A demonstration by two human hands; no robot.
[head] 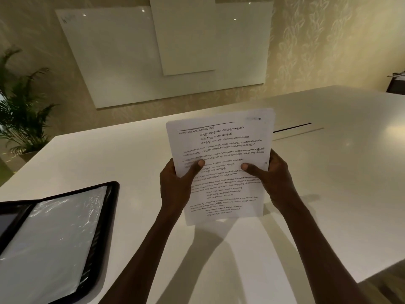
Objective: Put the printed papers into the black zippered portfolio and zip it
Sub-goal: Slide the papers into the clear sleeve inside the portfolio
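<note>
Two hands: the left hand (175,183) and the right hand (278,178) hold the printed papers (221,163) together, near the middle of the view.
Left fingers: grasping the left edge of the papers, thumb on the printed face, other fingers behind the sheets.
Right fingers: grasping the right edge in the same way, thumb on the front.
Papers: raised upright over the white table (328,172), the text side to the person; whether the lower edge touches the table I cannot tell.
Portfolio: the black zippered portfolio (103,227) lies open on the table at 8 o'clock from the papers, well apart from them; a shiny clear sleeve covers its right half, and its left part is cut by the picture border.
Table edges: the near edge runs at 5 o'clock, the far edge at 12 o'clock under the wall boards (175,51).
Open room: bare table surface lies between the portfolio and the left forearm, and at 3 o'clock from the papers.
Slot: a dark narrow slot (291,127) in the table at 2 o'clock, just behind the papers.
Plant: a green plant (22,110) at 10 o'clock, beyond the table corner.
</note>
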